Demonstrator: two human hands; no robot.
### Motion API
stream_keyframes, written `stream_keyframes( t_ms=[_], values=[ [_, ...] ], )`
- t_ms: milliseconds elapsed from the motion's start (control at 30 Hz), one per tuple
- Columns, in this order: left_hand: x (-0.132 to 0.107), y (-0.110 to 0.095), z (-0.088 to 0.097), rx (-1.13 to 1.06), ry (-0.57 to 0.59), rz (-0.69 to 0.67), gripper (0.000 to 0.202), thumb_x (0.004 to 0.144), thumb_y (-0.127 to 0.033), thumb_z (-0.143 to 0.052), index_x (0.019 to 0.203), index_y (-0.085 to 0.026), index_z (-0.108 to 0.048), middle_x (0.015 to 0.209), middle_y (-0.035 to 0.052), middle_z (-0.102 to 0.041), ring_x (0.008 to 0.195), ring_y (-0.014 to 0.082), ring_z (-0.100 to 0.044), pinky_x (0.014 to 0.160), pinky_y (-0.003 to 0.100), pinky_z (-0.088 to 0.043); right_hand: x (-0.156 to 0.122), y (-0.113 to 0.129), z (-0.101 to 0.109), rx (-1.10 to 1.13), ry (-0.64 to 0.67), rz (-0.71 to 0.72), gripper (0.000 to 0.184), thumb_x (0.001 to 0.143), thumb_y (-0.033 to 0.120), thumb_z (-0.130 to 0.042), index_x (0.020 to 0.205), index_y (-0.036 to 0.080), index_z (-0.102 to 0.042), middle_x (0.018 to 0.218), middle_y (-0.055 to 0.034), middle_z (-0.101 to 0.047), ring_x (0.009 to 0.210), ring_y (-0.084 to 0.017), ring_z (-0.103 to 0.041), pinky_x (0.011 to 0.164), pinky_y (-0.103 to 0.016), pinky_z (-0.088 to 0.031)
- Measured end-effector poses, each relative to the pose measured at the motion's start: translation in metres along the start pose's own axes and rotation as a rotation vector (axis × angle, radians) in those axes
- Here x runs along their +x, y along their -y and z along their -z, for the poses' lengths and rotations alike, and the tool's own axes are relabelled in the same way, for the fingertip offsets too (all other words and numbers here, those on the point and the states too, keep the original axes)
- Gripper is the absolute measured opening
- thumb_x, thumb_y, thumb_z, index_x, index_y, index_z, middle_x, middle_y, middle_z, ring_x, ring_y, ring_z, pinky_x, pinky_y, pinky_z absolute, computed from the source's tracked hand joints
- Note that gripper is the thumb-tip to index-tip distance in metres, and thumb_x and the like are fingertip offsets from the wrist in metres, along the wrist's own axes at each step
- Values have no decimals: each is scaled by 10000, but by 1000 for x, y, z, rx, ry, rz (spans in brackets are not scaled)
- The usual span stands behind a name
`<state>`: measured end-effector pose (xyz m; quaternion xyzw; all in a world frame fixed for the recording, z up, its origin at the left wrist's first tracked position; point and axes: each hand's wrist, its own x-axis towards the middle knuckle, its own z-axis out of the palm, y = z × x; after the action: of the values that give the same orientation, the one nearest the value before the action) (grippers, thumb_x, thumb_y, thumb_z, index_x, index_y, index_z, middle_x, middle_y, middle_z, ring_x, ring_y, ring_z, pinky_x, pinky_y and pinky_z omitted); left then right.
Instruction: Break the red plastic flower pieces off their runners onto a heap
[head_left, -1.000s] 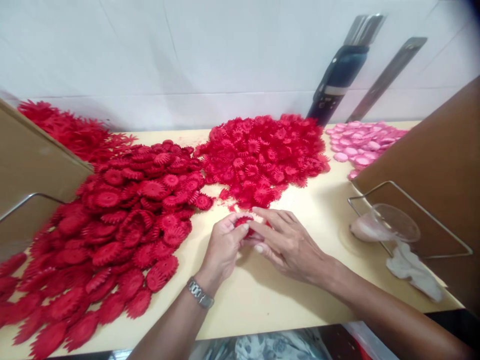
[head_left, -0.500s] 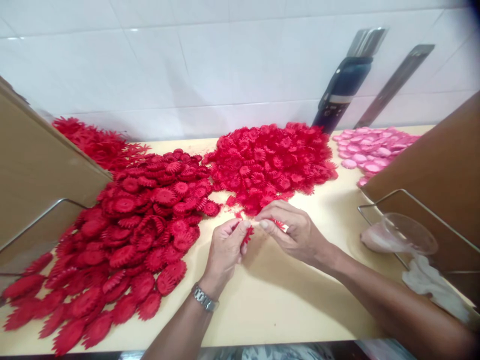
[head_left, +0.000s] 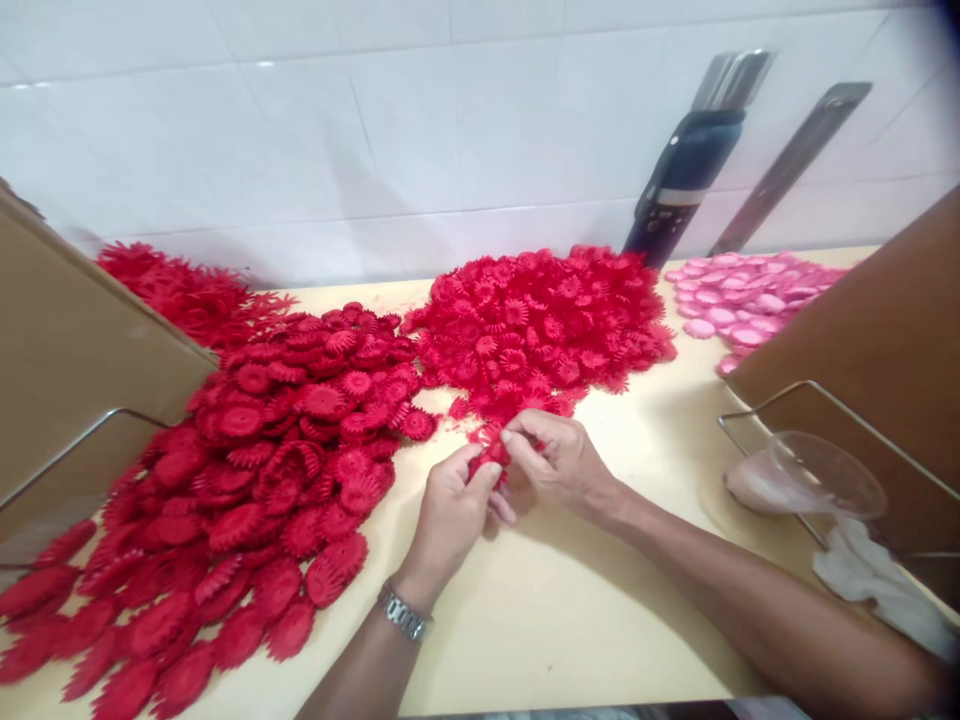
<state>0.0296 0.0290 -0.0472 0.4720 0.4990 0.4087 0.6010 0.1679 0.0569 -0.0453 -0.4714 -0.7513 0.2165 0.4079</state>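
A red flower piece with a toothed edge (head_left: 489,450) is held between my two hands above the table. My left hand (head_left: 454,505), with a metal watch on the wrist, pinches it between thumb and fingers. From the other side, the thumb and index finger of my right hand (head_left: 566,462) close on its edge. More red shows under the right hand's fingers, partly hidden. Just beyond the hands lies a heap of small red flower pieces (head_left: 540,325). To the left spreads a heap of larger, darker red toothed discs (head_left: 300,430).
Thin red petal cutouts (head_left: 187,295) lie at back left. Pink discs (head_left: 750,295), a dark bottle (head_left: 686,175) and a metal ruler (head_left: 791,170) are at back right. Brown boards (head_left: 82,310) flank both sides. A clear plastic cup (head_left: 817,475) and white tissue (head_left: 870,580) sit right.
My hands have come together; the right moved slightly left and down, and its fingertips now meet the red piece in the left hand. The piece has turned to show more of its face.
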Motion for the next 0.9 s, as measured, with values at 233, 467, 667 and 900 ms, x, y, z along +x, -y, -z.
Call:
stream_keyframes(
  t_ms=[233, 467, 667, 900],
  values=[
    [-1, -8, -2, -92, 20, 103, 133, 735, -256, -555, 692, -143, -499, 522, -28, -574, 349, 92, -532, 343, 178, -394, 11, -23, 13, -371, -191, 168, 234, 853, 162, -413, 663, 157, -550, 574, -13, -500, 529, -124, -430, 534, -257, -352],
    [-1, -9, 2, -207, -69, 45, 149, 694, -256, -610, 675, -125, -542, 527, -16, -585, 357, 93, -533, 369, 194, -418, 13, -29, 21, -539, -204, 212, 232, 822, 175, -507, 1019, 161, -628, 986, -108, -620, 862, -223, -534, 720, -356, -420],
    [0, -2, 4, -109, -82, 51, 301, 720, -352, -600, 554, -159, -439, 392, -71, -439, 274, 29, -326, 276, 141, -218, 7, -19, 11, -236, -187, 350, 156, 832, 158, -510, 910, 159, -644, 905, -87, -640, 810, -187, -556, 714, -344, -442],
    [2, 1, 5, -26, -84, 42, 427, 696, -517, -595, 534, -165, -414, 405, -85, -326, 326, 20, -261, 291, 147, -154, -2, 2, 5, 149, 21, 280, 108, 819, 257, -570, 777, 158, -573, 701, -37, -589, 653, -138, -532, 593, -272, -438]
  ],
)
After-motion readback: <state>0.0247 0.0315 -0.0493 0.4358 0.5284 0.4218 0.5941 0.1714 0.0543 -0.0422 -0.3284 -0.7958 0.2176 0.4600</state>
